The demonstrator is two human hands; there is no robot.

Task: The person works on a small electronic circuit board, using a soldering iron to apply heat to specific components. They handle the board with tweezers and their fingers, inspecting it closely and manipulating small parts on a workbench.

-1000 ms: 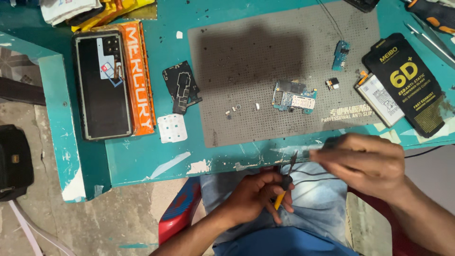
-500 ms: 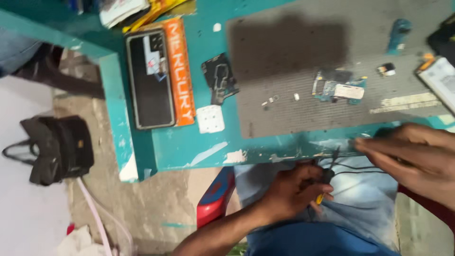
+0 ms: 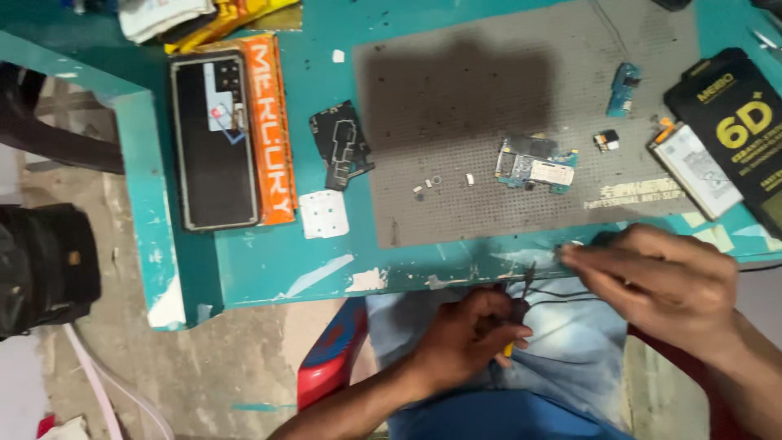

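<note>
My left hand (image 3: 468, 334) is below the table's front edge, over my lap, with its fingers closed around a thin tool that has a yellow part and black wires (image 3: 562, 297) running from it. My right hand (image 3: 660, 281) hovers at the front edge of the teal table (image 3: 269, 261), fingertips pinched together on something small and thin that I cannot make out. On the grey work mat (image 3: 489, 98) lie a small circuit board (image 3: 533, 163), a few tiny screws (image 3: 432, 186) and a blue connector board (image 3: 623, 88).
An opened phone body (image 3: 213, 138) lies on an orange box at the left, with a black cover plate (image 3: 342, 145) and a white pad (image 3: 323, 214) beside it. A battery (image 3: 688, 169) and a black box (image 3: 745, 122) sit at the right. A black bag (image 3: 45, 265) rests on the floor.
The camera view swung left and then back right. My left hand stayed in my lap with the tool; my right hand stayed pinched at the table's front edge.
</note>
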